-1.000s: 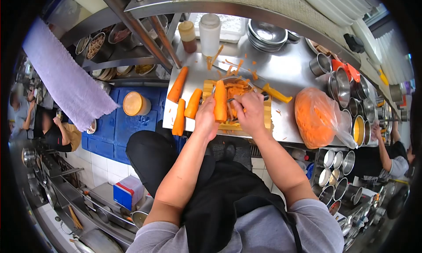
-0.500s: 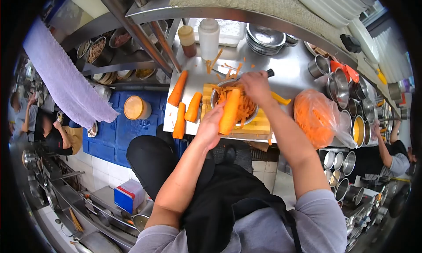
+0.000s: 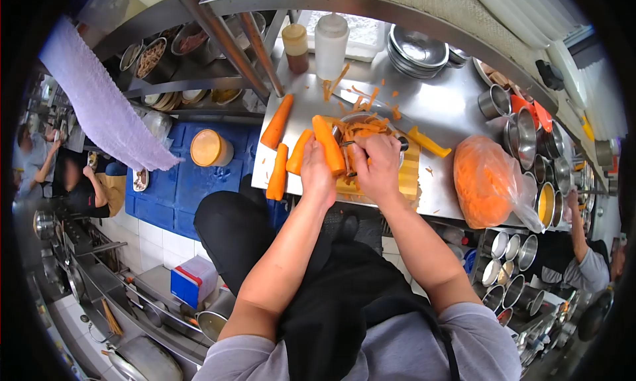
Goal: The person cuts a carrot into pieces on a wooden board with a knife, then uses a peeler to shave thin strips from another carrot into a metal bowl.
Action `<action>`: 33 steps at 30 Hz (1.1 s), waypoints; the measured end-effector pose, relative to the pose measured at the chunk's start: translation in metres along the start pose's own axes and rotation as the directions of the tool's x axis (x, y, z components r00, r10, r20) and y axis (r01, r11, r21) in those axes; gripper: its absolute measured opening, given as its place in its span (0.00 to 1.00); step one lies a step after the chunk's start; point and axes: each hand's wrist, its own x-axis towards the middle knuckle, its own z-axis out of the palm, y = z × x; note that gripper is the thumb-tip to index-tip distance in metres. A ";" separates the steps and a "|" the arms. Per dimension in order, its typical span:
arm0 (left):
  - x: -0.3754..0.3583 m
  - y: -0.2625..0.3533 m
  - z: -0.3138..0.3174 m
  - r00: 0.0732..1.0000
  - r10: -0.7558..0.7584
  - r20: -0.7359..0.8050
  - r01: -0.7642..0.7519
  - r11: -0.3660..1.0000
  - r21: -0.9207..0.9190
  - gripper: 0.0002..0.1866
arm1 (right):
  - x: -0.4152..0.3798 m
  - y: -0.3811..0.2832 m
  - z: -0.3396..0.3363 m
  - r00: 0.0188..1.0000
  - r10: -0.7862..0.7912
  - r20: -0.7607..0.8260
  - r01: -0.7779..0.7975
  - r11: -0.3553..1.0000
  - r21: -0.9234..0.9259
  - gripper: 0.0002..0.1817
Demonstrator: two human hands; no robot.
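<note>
My left hand (image 3: 319,180) is wrapped round a peeled carrot (image 3: 329,146), tilted at the near left side of a metal bowl of orange peelings (image 3: 364,126). My right hand (image 3: 376,165) grips a peeler with a black handle end (image 3: 403,144); its blade is close to the carrot, and my fingers cover most of it. Under the bowl lies a yellow cutting board (image 3: 409,175). Left of my left hand are another carrot (image 3: 299,153), partly hidden, and two more, an upper carrot (image 3: 277,122) and a lower carrot (image 3: 277,174).
A yellow handle (image 3: 430,142) lies right of the bowl. Further right is a plastic bag of orange shreds (image 3: 480,182). Behind stand a white squeeze bottle (image 3: 331,46), a brown-filled bottle (image 3: 295,48) and stacked metal bowls (image 3: 417,46). A metal shelf (image 3: 397,10) overhangs the counter.
My right hand has come down and toward me from over the bowl to beside the carrot. My left hand has moved slightly left and up with the carrot, now tilted left. The view has shifted slightly.
</note>
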 end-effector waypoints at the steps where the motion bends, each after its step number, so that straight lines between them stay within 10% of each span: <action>1: -0.001 -0.001 0.000 1.000 -0.001 -0.005 0.001 1.000 0.005 0.25 | -0.001 -0.006 0.001 1.000 -0.022 0.020 0.022 1.000 0.016 0.04; 11: -0.010 0.019 0.007 0.992 -0.083 0.097 0.078 0.995 0.056 0.23 | 0.013 0.030 -0.006 0.999 -0.039 0.019 0.041 0.994 -0.104 0.05; 19: -0.015 0.025 0.002 0.954 -0.233 0.190 0.229 0.973 0.043 0.24 | 0.030 0.018 -0.011 0.883 -0.421 0.208 0.415 0.907 0.073 0.06; 26: -0.025 0.032 -0.007 0.870 -0.323 0.373 0.272 0.944 0.185 0.25 | 0.079 0.098 -0.008 0.977 -0.205 0.056 0.213 0.944 -0.253 0.04; 33: -0.012 0.018 -0.010 0.951 -0.209 0.227 0.186 0.976 0.117 0.26 | 0.021 0.006 -0.017 0.894 -0.319 0.315 0.355 0.933 -0.062 0.04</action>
